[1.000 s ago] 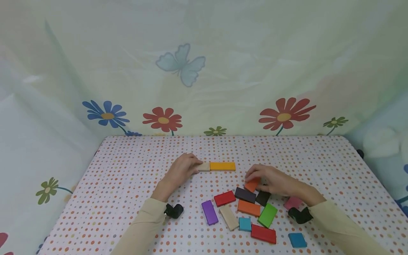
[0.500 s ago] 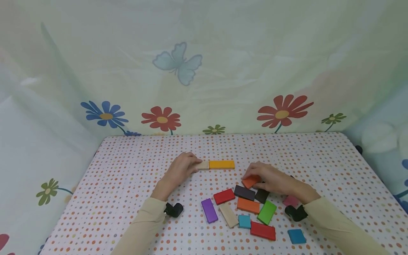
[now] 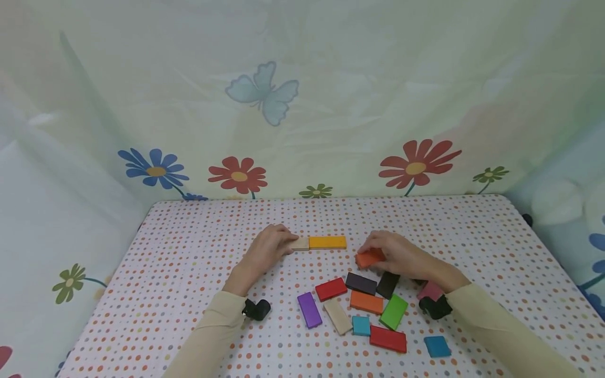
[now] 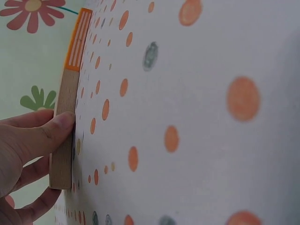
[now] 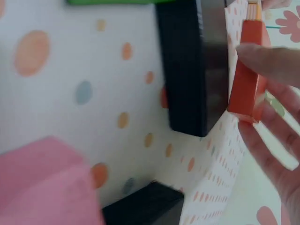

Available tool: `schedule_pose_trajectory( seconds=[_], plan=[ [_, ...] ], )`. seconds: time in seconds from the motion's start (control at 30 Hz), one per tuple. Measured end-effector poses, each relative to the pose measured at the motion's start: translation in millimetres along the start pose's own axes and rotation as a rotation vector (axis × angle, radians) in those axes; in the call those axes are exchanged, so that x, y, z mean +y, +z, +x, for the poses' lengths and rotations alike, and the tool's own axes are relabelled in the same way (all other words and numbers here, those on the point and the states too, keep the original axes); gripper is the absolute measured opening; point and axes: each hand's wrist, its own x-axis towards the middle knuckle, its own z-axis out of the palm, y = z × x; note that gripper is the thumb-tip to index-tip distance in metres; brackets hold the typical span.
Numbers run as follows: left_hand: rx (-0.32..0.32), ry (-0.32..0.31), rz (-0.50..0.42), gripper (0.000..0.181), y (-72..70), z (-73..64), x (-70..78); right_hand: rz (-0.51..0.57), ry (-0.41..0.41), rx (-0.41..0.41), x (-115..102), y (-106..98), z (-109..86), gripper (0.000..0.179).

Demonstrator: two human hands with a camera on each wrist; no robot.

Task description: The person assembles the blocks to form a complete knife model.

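On the dotted desk (image 3: 179, 262), mid-frame, the left hand (image 3: 266, 247) pinches a plain block (image 3: 301, 244) touching a yellow block (image 3: 327, 242), maybe steadying it, and the right hand (image 3: 402, 254) grips an orange block (image 3: 368, 259).

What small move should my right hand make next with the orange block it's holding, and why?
Probably bring the orange block to the free end of the yellow block: your right hand pinches it near that end, while your left hand holds a bare-wood block against the yellow one's other end, suggesting a row.
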Motion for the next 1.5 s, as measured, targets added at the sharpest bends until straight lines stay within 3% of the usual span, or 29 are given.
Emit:
schedule_pose_trajectory(
  seconds=[0.23,0.83,1.5],
  plan=[
    [0.012,-0.004,-0.016,0.032,-0.1,-1.7,-2.5,0.020,0.125,0.124,0.3,2.9,18.6,0.034],
    [-0.012,-0.018,-0.034,0.032,-0.5,2.0,-1.2,0.025,0.115,0.098,3.4,6.6,44.4,0.029],
    [-0.013,-0.019,-0.042,0.033,0.8,-0.1,-2.5,0.059,0.132,0.064,3.5,9.6,44.3,0.031]
  ],
)
